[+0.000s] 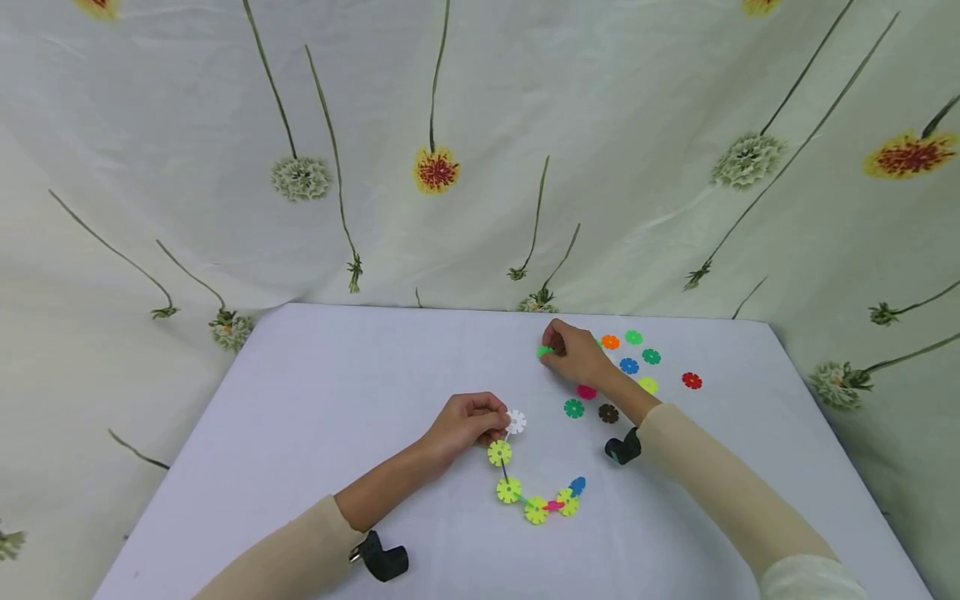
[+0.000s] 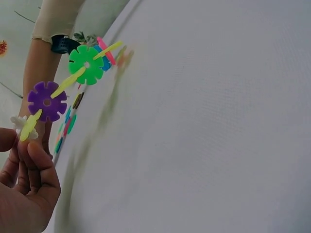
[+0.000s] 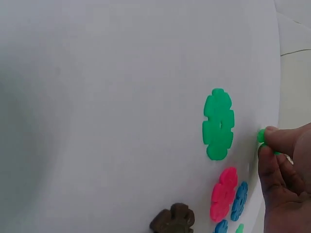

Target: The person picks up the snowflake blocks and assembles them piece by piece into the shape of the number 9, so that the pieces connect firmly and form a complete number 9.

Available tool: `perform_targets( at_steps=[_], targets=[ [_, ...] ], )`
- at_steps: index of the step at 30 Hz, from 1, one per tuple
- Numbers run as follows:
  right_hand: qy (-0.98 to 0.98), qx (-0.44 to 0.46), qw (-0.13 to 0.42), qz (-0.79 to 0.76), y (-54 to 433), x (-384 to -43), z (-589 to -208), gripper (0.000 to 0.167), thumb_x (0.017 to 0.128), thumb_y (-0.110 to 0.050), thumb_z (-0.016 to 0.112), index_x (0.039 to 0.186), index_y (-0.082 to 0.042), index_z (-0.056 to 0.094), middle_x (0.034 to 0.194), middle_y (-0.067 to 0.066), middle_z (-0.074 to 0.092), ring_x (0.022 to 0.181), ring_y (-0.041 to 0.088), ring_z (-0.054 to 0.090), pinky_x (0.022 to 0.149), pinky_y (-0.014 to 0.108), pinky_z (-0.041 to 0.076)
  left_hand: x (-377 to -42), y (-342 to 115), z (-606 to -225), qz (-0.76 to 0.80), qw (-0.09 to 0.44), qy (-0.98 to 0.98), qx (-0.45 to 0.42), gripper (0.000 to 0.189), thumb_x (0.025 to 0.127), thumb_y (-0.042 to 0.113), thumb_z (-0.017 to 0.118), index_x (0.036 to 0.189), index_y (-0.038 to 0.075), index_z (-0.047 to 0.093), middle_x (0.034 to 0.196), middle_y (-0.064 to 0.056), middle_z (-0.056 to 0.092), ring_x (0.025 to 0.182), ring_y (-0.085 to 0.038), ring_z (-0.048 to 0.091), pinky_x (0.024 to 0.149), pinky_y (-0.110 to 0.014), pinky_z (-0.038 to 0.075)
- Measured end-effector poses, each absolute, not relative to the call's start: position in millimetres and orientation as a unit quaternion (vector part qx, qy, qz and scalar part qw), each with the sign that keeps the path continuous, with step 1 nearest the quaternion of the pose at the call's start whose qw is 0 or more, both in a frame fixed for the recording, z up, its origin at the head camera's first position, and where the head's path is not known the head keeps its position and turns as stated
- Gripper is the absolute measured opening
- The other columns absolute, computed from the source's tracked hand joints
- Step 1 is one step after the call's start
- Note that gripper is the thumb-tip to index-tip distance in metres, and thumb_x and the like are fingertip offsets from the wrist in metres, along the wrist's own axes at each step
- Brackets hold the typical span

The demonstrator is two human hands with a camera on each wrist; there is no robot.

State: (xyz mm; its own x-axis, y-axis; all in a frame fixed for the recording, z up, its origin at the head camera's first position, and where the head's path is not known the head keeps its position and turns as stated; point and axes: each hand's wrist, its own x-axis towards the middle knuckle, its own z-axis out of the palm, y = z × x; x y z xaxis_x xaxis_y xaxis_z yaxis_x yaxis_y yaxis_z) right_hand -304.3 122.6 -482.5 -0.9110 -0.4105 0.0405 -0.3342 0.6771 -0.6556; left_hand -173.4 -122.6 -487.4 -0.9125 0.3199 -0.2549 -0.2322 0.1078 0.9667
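Note:
My left hand [image 1: 465, 425] pinches one end of a chain of slotted plastic snowflake discs, at a white disc [image 1: 516, 422] and the yellow disc [image 1: 499, 453] joined to it. From there the chain curves toward the front of the table and right, ending in a blue disc [image 1: 577, 486]. In the left wrist view a purple disc [image 2: 47, 102] and a green disc [image 2: 86, 65] link the yellow ones. Farther back, my right hand [image 1: 581, 354] pinches a light green disc [image 1: 544, 352] between thumb and fingertips, partly covered by them in the right wrist view.
Loose discs lie around and behind the right hand, among them a green one [image 1: 573, 408], a brown one [image 1: 608, 413], a pink one [image 1: 587, 392] and a red one [image 1: 692, 381] farther right. A flower-print cloth [image 1: 600, 100] hangs behind the white table [image 1: 360, 375].

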Motion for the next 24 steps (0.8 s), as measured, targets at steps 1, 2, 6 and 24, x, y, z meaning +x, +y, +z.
perform_targets(
  at_steps=[1,2,6,24],
  targets=[
    [0.908,-0.206,0.055,-0.360,124,-302,-482,0.019,0.098,-0.012,0.076,0.112,-0.007,0.064,0.105,0.012,0.070,0.097,0.024,0.064,0.091,0.039,0.055,-174,-124,-487,0.668,0.206,0.714,0.029,0.012,0.098,0.012,0.071,0.105,0.003,0.070,0.081,0.005,0.072,0.075,-0.007,0.063,0.071,-0.020,0.053],
    [0.904,-0.207,0.055,-0.370,126,-300,-482,0.017,0.099,-0.012,0.075,0.111,-0.008,0.065,0.104,0.011,0.071,0.096,0.023,0.064,0.090,0.037,0.055,-174,-125,-488,0.669,0.206,0.714,0.027,0.011,0.097,0.012,0.071,0.104,0.003,0.070,0.081,0.005,0.072,0.076,-0.007,0.063,0.071,-0.020,0.053],
    [0.889,-0.198,0.063,-0.408,134,-291,-483,0.015,0.099,-0.014,0.076,0.111,-0.009,0.069,0.102,0.009,0.072,0.090,0.019,0.064,0.084,0.028,0.054,-174,-132,-490,0.667,0.201,0.717,0.020,0.010,0.098,0.013,0.071,0.103,0.004,0.070,0.081,0.003,0.071,0.076,-0.009,0.063,0.071,-0.021,0.053],
    [0.776,-0.227,0.135,-0.572,140,-215,-483,0.016,0.099,-0.007,0.076,0.111,0.000,0.068,0.102,0.019,0.073,0.086,0.030,0.073,0.080,0.027,0.064,-173,-136,-494,0.672,0.204,0.711,0.010,0.014,0.097,0.015,0.072,0.104,0.004,0.069,0.081,0.003,0.071,0.075,-0.010,0.062,0.070,-0.022,0.053]
  ],
)
